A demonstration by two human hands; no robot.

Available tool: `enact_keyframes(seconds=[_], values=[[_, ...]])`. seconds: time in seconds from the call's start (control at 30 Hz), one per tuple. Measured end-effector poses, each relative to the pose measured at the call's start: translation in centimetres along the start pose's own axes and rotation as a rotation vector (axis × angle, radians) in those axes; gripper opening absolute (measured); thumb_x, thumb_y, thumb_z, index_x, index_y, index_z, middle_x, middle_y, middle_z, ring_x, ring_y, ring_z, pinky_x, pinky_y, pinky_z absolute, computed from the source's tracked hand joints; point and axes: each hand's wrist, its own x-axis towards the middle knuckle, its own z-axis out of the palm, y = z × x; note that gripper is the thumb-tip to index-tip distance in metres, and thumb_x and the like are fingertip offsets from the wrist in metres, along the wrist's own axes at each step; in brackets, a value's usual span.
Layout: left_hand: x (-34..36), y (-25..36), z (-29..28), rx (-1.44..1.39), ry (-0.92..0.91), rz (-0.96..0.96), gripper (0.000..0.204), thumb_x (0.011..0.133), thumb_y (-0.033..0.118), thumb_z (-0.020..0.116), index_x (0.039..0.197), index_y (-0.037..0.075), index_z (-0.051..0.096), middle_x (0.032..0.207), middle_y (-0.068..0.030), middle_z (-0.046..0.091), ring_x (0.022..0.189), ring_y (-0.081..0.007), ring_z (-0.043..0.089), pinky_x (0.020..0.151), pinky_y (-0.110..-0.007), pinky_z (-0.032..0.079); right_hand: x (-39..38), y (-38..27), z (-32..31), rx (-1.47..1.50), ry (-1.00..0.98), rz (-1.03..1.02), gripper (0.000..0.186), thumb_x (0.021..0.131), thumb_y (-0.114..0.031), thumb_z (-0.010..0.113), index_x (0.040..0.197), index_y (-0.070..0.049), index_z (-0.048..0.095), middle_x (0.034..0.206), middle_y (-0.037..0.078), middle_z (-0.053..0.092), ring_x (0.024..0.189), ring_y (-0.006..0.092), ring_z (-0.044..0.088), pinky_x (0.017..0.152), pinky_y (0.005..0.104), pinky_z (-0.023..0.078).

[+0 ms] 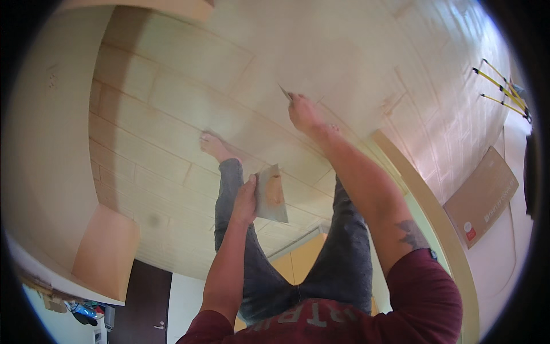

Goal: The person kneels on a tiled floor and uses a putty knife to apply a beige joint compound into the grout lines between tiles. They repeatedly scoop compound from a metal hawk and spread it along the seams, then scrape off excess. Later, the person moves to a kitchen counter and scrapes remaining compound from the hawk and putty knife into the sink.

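My left hand (245, 202) is closed round the edge of a flat metal filling knife (263, 207), held in front of my left knee. A lump of tan filler (275, 189) lies on its face. Farther forward and to the right, my right hand (305, 113) grips a thin-bladed putty knife (284, 92). Its blade points up and to the left, over a pale plank surface (189, 63) with tan lines along the joints. Whether the blade touches the surface, I cannot tell. The handles of both tools are mostly hidden by my fingers.
My bare left foot (213, 144) rests beyond the filling knife. To the right are a long pale wooden edge (424, 186), a flat cardboard box (484, 198) and yellow tripod legs (504, 89). A tan panel (106, 252) and a dark door (146, 301) are at lower left.
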Motion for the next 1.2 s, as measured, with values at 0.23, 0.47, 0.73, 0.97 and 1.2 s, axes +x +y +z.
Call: enact_keyframes(seconds=[0.23, 0.47, 0.73, 0.97, 1.2], values=[[2.8, 1.7, -7.2, 0.138, 0.004, 0.084, 0.046, 0.111, 0.043, 0.047, 0.094, 0.007, 0.069, 0.083, 0.0043, 0.059, 0.077, -0.0059, 0.050, 0.069, -0.028, 0.043, 14.2, -7.0, 7.5, -0.275, 0.165, -0.161, 0.027, 0.098, -0.012, 0.050, 0.119, 0.000, 0.060, 0.118, 0.022, 0.066, 0.114, 0.0394, 0.063, 0.095, 0.0505, 0.054], [1.3, 5.4, -9.6, -0.021, 0.099, 0.049, 0.047, 0.111, 0.045, 0.049, 0.084, 0.010, 0.066, 0.075, 0.0072, 0.054, 0.070, -0.0044, 0.046, 0.062, -0.026, 0.040, 21.8, -13.2, 10.0, -0.393, 0.283, -0.236, 0.032, 0.098, -0.009, 0.047, 0.125, 0.006, 0.058, 0.120, 0.023, 0.064, 0.112, 0.0408, 0.062, 0.097, 0.0498, 0.054], [0.6, 8.1, -10.0, -0.076, 0.089, 0.133, 0.045, 0.107, 0.047, 0.057, 0.086, 0.010, 0.069, 0.079, 0.0068, 0.060, 0.072, -0.0047, 0.049, 0.065, -0.026, 0.043, 25.7, -18.6, 15.3, -0.572, 0.267, -0.165, 0.042, 0.096, -0.018, 0.052, 0.128, 0.008, 0.062, 0.129, 0.025, 0.061, 0.118, 0.0381, 0.060, 0.093, 0.0490, 0.054], [1.3, 6.9, -10.0, -0.138, 0.027, 0.152, 0.044, 0.107, 0.044, 0.059, 0.083, 0.009, 0.070, 0.078, 0.0066, 0.059, 0.072, -0.0031, 0.048, 0.063, -0.023, 0.040, 28.1, -18.5, 10.1, -0.644, 0.242, -0.448, 0.036, 0.096, -0.010, 0.047, 0.125, -0.008, 0.068, 0.128, 0.015, 0.067, 0.120, 0.0357, 0.063, 0.102, 0.0522, 0.049], [2.1, 6.0, -11.0, 0.116, 0.031, 0.138, 0.047, 0.109, 0.044, 0.055, 0.086, 0.006, 0.070, 0.076, 0.0065, 0.056, 0.072, -0.0039, 0.045, 0.061, -0.026, 0.037, 32.8, -16.6, 7.0, -0.658, 0.044, -0.588, 0.038, 0.098, -0.018, 0.051, 0.124, -0.033, 0.075, 0.137, 0.004, 0.067, 0.132, 0.0325, 0.056, 0.115, 0.0496, 0.036]])
